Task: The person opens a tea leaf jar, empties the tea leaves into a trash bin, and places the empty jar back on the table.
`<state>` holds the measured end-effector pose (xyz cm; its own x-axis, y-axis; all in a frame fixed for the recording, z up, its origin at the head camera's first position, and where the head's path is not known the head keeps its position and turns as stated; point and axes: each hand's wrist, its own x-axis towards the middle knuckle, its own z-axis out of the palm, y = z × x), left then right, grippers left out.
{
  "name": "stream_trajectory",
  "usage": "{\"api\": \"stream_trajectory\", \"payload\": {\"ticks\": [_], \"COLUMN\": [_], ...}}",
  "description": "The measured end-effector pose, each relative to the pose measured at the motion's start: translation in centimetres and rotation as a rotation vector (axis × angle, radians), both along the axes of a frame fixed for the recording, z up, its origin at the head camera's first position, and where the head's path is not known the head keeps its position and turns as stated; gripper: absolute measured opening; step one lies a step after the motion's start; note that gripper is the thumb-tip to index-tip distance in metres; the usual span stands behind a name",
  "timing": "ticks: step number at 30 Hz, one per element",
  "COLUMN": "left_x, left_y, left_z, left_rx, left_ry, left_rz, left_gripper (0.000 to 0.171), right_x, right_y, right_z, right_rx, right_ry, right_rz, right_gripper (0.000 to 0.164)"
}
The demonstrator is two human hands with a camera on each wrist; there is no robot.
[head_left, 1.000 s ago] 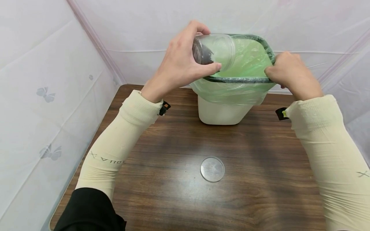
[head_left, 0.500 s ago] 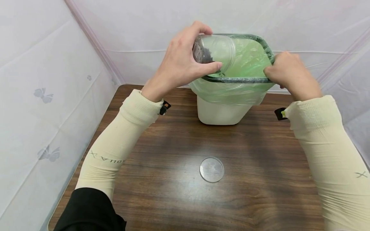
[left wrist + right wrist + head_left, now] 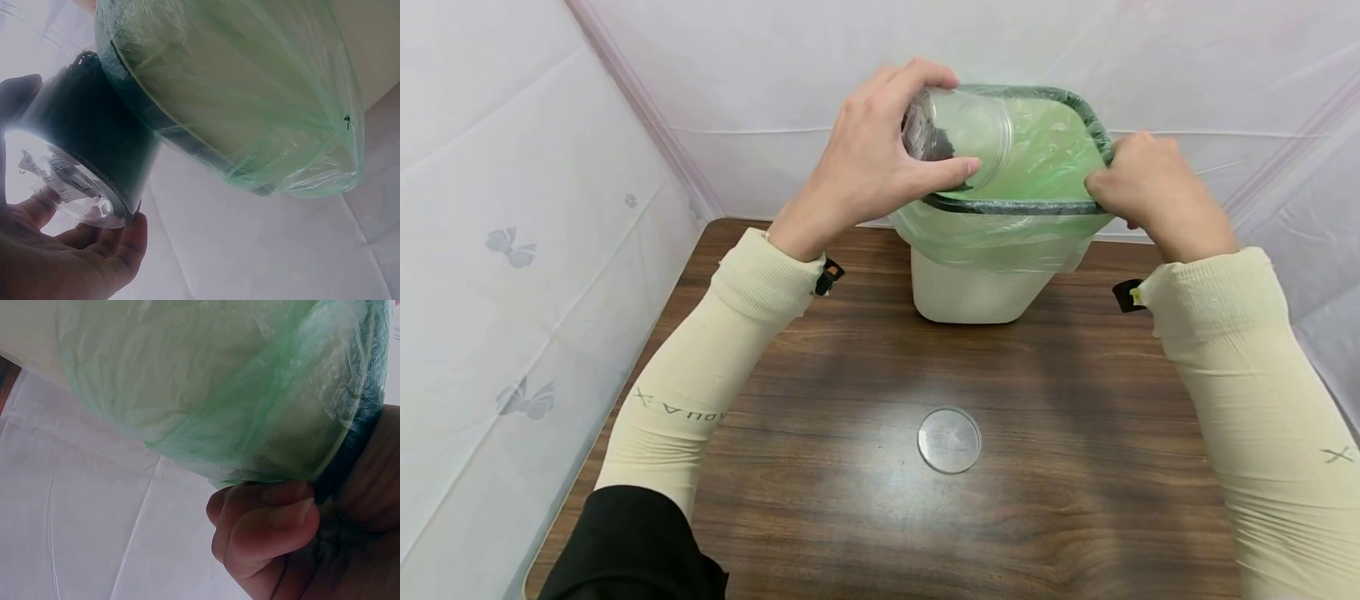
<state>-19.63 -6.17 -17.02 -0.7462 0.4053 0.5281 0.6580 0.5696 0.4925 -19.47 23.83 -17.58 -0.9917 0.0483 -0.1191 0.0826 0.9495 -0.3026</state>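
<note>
My left hand (image 3: pixel 876 158) grips a clear plastic jar (image 3: pixel 973 121) round its base, thumb on the near side. The jar lies tilted on its side, its mouth over a bin (image 3: pixel 970 292). Dark loose material (image 3: pixel 939 147) sits toward the jar's base; in the left wrist view a printed label (image 3: pixel 59 175) shows through the bottom. A green plastic bag (image 3: pixel 1000 242) lines the bin and folds over its dark rim (image 3: pixel 1022 207). At the right corner, my right hand (image 3: pixel 1157 192) holds the rim and bag with curled fingers (image 3: pixel 275 531).
A clear round lid (image 3: pixel 950 440) lies flat on the brown wooden table (image 3: pixel 820 500), in front of the bin. Tiny dark specks are beside it. White patterned sheeting (image 3: pixel 775 67) stands behind the bin and along the left side.
The left hand and jar have shifted slightly right and tipped a little more. Dark material in the jar has slid lower, and dark bits showed below its mouth. The right hand stays in place.
</note>
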Motion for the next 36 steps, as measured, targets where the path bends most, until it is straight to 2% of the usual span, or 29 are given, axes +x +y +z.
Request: {"api": "stream_trajectory", "payload": {"ticks": [15,27,36], "left_x": [-0.49,-0.43,-0.54], "left_y": [-0.03,0.10,0.37], "left_z": [0.26,0.48,0.95], "left_rx": [-0.031,-0.046,-0.033], "left_ry": [-0.044,-0.053,-0.122], "left_rz": [0.007,0.010,0.011], "left_gripper": [0.072,0.072,0.074], "right_x": [0.04,-0.38,-0.43], "right_y": [-0.36,-0.36,-0.40], "right_z": [-0.06,-0.11,-0.14], "right_rx": [-0.008,-0.009,-0.010], "right_ry": [0.014,-0.019,0.000], "right_rz": [0.005,-0.009,-0.004], "right_gripper": [0.007,0.009,0.008]}}
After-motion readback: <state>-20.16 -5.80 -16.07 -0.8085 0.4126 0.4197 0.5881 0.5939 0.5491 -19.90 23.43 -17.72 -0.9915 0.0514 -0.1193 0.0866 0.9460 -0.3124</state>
